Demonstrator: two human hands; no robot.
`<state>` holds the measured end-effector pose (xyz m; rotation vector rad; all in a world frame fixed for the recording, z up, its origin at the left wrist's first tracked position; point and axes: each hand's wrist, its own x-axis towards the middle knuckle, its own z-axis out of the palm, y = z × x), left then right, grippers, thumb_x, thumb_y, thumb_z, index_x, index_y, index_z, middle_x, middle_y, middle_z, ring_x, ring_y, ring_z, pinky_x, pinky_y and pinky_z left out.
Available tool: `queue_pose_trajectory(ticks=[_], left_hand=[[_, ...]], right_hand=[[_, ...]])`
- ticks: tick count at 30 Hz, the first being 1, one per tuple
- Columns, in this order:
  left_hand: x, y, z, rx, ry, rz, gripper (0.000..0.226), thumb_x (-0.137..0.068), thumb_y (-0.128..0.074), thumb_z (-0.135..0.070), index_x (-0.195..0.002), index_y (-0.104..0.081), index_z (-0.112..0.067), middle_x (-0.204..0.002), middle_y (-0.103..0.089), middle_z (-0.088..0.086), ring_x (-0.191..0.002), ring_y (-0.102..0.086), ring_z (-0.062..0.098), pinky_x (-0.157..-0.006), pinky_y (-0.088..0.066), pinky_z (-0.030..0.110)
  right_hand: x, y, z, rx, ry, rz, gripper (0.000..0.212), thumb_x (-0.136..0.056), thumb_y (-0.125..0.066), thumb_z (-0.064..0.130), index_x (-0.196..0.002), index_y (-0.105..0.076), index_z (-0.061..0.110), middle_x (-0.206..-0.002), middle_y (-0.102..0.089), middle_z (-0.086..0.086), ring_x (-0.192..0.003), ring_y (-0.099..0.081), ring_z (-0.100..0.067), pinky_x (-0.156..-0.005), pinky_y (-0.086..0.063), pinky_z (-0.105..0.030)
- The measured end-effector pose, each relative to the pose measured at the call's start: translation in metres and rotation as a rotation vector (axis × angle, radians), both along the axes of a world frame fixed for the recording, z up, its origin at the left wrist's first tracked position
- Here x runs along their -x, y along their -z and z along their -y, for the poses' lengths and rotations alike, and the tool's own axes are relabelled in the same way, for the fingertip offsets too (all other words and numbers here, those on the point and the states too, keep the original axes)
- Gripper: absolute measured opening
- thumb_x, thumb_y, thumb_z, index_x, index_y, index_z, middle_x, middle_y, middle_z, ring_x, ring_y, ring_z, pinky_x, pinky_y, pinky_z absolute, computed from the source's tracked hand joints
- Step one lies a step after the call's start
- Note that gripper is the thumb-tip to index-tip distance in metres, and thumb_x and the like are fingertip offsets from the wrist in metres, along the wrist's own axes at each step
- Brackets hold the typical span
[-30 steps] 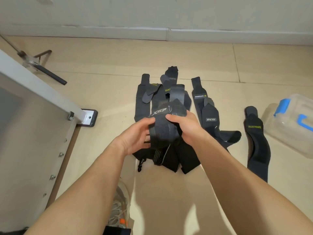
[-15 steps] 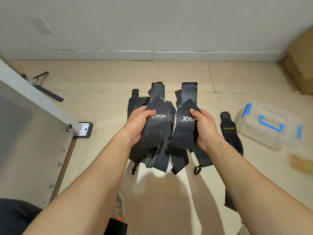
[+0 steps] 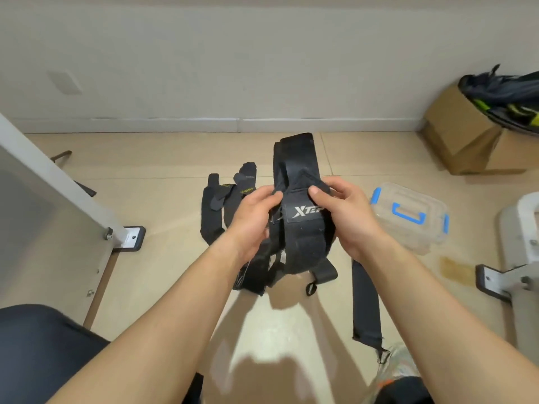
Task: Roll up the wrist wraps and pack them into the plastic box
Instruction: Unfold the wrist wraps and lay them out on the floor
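Wrist wraps (image 3: pixel 296 237) now overlap, right hand (image 3: pixel 348 220) covering logo's (image 3: pixel 304 212) end.

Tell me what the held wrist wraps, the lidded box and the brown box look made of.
Held wrist wraps: matte black woven fabric, probably elastic; they fold and droop, logo patch sewn on. Plastic box: clear, slightly glossy plastic, floor shows through; blue clips and handle opaque. Brown box: matte cardboard by its colour and folded flaps.
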<state>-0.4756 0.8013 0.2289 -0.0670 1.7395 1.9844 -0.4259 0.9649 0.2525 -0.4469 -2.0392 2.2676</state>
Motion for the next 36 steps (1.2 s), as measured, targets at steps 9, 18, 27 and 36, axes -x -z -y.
queue_pose_trajectory(ticks=[9,18,27,36], left_hand=[[-0.017,-0.015,0.008,-0.092,0.001,0.029,0.027,-0.107,-0.047,-0.021,-0.122,-0.070,-0.020,-0.119,-0.075,0.000,-0.111,-0.071,0.019,-0.093,-0.055,0.040],[-0.025,-0.008,0.007,-0.100,0.020,0.076,0.034,-0.108,-0.043,-0.028,-0.130,-0.067,-0.020,-0.124,-0.073,0.005,-0.121,-0.067,0.028,-0.100,-0.054,0.044],[-0.029,-0.006,0.003,-0.113,0.010,0.079,0.032,-0.107,-0.045,-0.030,-0.127,-0.069,-0.022,-0.122,-0.074,0.003,-0.115,-0.069,0.022,-0.100,-0.054,0.041],[-0.032,0.000,0.001,-0.043,-0.001,-0.060,0.023,-0.105,-0.056,-0.027,-0.118,-0.070,-0.014,-0.112,-0.076,0.009,-0.101,-0.073,0.021,-0.082,-0.057,0.034]], right_hand=[[-0.009,0.001,0.019,0.026,0.061,-0.017,0.015,-0.101,-0.063,0.018,-0.105,-0.076,0.011,-0.100,-0.078,-0.012,-0.086,-0.075,-0.019,-0.071,-0.060,-0.028],[-0.010,0.010,0.020,0.021,0.112,0.057,0.016,-0.096,-0.071,0.023,-0.102,-0.077,0.010,-0.095,-0.079,-0.010,-0.083,-0.077,-0.024,-0.066,-0.058,-0.032],[-0.009,0.013,0.023,0.096,0.136,0.096,0.015,-0.095,-0.072,0.021,-0.101,-0.078,0.008,-0.092,-0.079,-0.011,-0.079,-0.076,-0.024,-0.065,-0.058,-0.032],[-0.011,0.021,0.031,-0.151,0.311,0.113,0.029,-0.083,-0.083,0.041,-0.098,-0.062,0.029,-0.098,-0.066,-0.002,-0.092,-0.071,-0.022,-0.083,-0.060,-0.043]])
